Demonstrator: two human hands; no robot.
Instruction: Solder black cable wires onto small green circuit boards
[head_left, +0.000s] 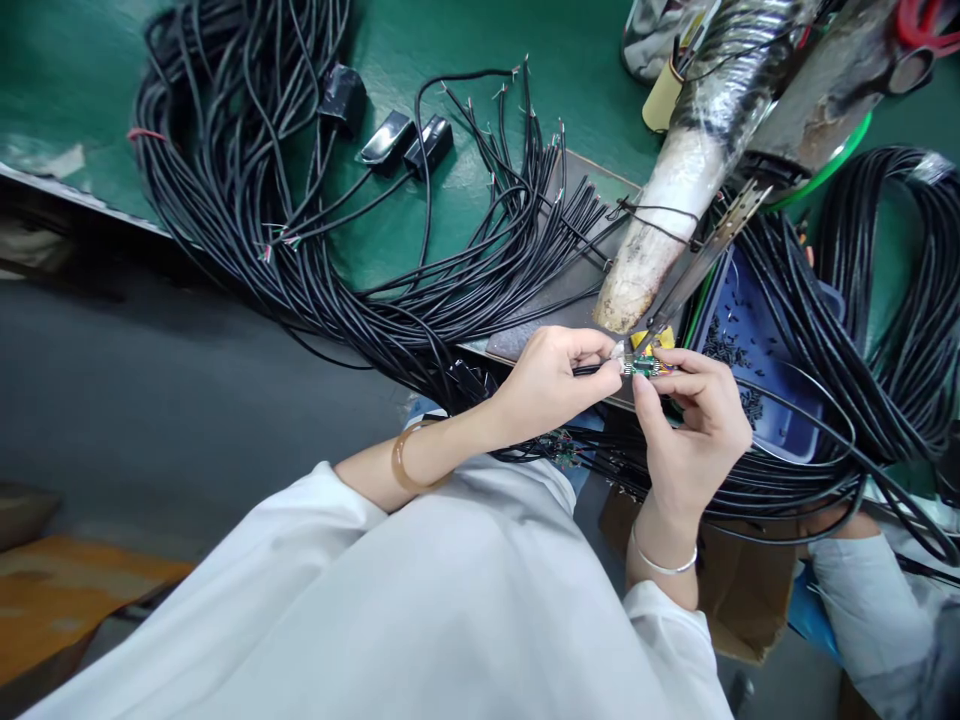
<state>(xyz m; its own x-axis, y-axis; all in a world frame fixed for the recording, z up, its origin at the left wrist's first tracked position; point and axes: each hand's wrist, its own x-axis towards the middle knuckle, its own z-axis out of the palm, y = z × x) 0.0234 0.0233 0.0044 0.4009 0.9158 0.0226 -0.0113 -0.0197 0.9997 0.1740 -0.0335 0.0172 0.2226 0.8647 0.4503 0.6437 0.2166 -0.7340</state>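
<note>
My left hand (551, 375) pinches a black cable (591, 369) close to its end, with something white at the fingertips. Facing it, my right hand (697, 415) grips a small green circuit board (645, 367) between thumb and fingers. Cable end and board meet between the two hands; whether they are joined is too small to tell. Just above the board is the tip of what looks like a soldering iron (701, 255), slanting down from the upper right. A yellow piece (654, 341) lies right behind the fingertips.
A large bundle of black cables (300, 250) covers the left of the green table (480, 30). A pale duct (660, 215) comes down by the hands. A blue tray (787, 435) holds tiny black pieces. More coiled cable (847, 220) and another person's sleeve (870, 600) are at right.
</note>
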